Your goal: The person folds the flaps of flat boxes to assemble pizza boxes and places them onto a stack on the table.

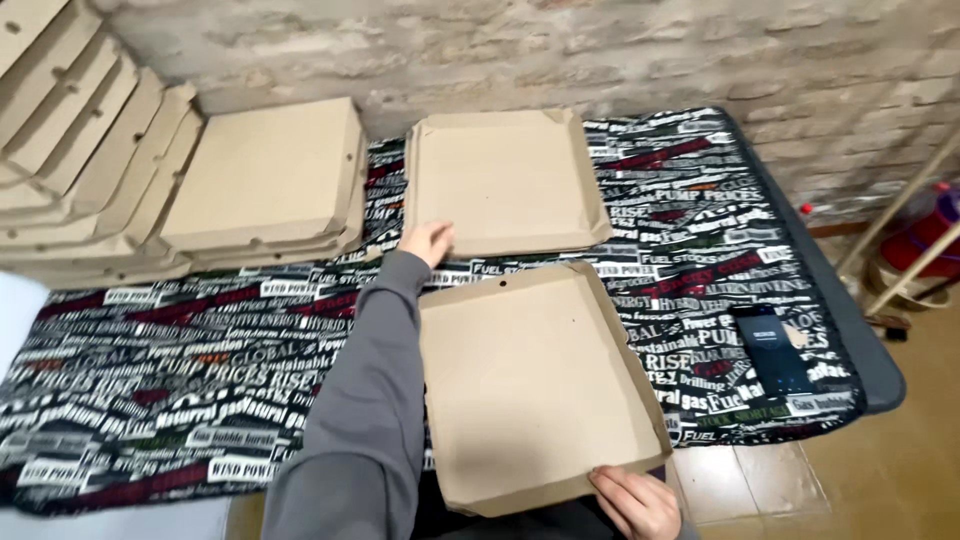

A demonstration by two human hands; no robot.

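While the frame crops the right hand point(635, 503) gripping the near box point(535, 385), the left hand point(427, 241) (fingers hidden, grip unclear) touches the far box point(503, 180) on a print-covered table point(190, 390) by a brick wall point(600, 50).

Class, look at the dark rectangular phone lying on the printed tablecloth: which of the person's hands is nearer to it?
Right. The right hand grips the near cardboard tray's bottom edge, below-left of the dark rectangular phone; the left hand is farther left, at the far tray.

brown cardboard boxes point(540, 385), dark phone point(770, 348) right
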